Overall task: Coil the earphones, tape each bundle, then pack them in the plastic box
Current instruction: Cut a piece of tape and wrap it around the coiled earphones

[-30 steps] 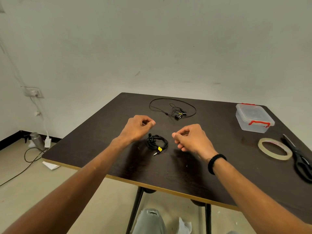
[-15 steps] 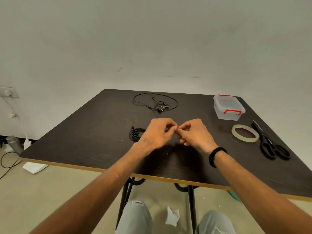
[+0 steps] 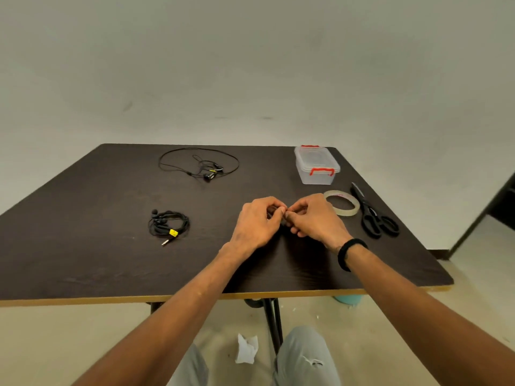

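— Earphones first: what lies toward the left edge of the table (image 3: 83,263)?

— One coiled set (image 3: 168,223) lies left of the middle, nearer the front edge than the back. Its cord is wound in a tight loop with a yellow tag, the plug pokes out toward the front, and the buds sit at the loop's left side.

— And the other pair?

— A loose set (image 3: 199,165) lies near the back edge, its cord spread in a wide, open loop with the buds tangled inside it. It is well apart from the coiled one.

— Where are the hands?

— Both are over the middle of the table, right of the coil. The left hand (image 3: 257,222) and right hand (image 3: 315,218) meet fingertip to fingertip, all fingers curled, thumbs and forefingers pinched together. Something small and dark shows between them, but I cannot tell what it is. A black band (image 3: 349,253) circles the right wrist.

— What sits further right?

— The tape (image 3: 342,203) lies flat just behind the right hand, partly hidden by the knuckles. The box (image 3: 317,164) stands at the back right corner, clear plastic, lid on, red clasps. Black scissors (image 3: 372,215) lie just beside the tape, near the right edge, blades pointing to the back.
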### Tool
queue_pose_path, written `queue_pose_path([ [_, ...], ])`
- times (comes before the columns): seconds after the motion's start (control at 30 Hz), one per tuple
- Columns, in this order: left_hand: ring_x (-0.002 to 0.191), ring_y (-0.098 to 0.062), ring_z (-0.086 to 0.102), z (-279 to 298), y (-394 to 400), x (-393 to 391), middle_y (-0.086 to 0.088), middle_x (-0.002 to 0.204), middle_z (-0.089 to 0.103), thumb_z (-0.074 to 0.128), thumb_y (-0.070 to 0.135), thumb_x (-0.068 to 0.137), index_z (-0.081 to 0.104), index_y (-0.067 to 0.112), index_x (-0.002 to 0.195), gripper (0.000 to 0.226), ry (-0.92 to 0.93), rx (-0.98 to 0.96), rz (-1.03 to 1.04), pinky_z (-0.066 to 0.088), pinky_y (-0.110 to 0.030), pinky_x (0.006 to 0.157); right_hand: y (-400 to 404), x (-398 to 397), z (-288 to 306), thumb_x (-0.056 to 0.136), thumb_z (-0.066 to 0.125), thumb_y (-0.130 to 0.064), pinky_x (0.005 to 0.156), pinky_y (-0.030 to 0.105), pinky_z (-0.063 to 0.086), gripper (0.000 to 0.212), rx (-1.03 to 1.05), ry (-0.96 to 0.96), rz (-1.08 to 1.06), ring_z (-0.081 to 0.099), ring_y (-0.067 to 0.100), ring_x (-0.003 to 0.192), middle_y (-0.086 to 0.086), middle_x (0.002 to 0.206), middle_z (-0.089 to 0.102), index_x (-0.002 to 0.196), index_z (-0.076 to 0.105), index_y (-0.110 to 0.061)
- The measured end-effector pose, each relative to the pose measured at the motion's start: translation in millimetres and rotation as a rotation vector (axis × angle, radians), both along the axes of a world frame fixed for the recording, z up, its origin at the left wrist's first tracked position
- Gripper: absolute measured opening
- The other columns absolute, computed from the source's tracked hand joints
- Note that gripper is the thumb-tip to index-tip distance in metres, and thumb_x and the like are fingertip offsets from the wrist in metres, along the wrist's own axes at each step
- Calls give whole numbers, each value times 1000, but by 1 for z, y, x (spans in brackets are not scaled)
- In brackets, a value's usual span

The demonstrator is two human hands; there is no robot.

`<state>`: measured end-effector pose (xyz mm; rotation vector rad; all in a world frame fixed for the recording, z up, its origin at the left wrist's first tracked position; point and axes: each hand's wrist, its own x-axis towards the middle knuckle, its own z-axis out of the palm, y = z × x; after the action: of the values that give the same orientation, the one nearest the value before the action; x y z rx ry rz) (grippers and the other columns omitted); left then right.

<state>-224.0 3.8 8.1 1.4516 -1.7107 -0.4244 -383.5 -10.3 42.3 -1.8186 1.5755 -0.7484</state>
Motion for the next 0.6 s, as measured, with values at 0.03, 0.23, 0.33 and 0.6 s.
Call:
queue_pose_path([
  [0.03,85,-6,71,-1,-3,-5,11,91,78,64,30,97,78,28,104,16,-15,10,5,59,-34,85,-1,-6,0,98,72,-22,72,36,68,9,-18,22,-3,79,17,70,4,75,80,94,79,-18],
  [0.23,81,-4,67,-3,-20,-35,17,88,73,65,39,96,76,34,106,16,-73,53,19,61,-38,84,-9,-53,-2,92,71,-20,86,36,59,5,-361,287,-141,73,20,89,0,90,78,90,76,-19],
  [0.33,77,-1,65,-2,-30,-43,17,79,69,71,48,92,73,36,110,22,-118,114,43,61,-37,83,-14,-76,-2,92,73,-16,94,41,58,21,-393,395,-188,69,26,110,5,116,75,112,77,-18],
  [0.6,97,-14,69,1,-57,-75,13,87,69,72,63,85,69,33,128,52,-255,107,45,53,-44,98,-35,-98,-18,94,78,-22,106,39,54,41,-349,426,-140,62,22,126,1,129,74,134,70,-20],
])
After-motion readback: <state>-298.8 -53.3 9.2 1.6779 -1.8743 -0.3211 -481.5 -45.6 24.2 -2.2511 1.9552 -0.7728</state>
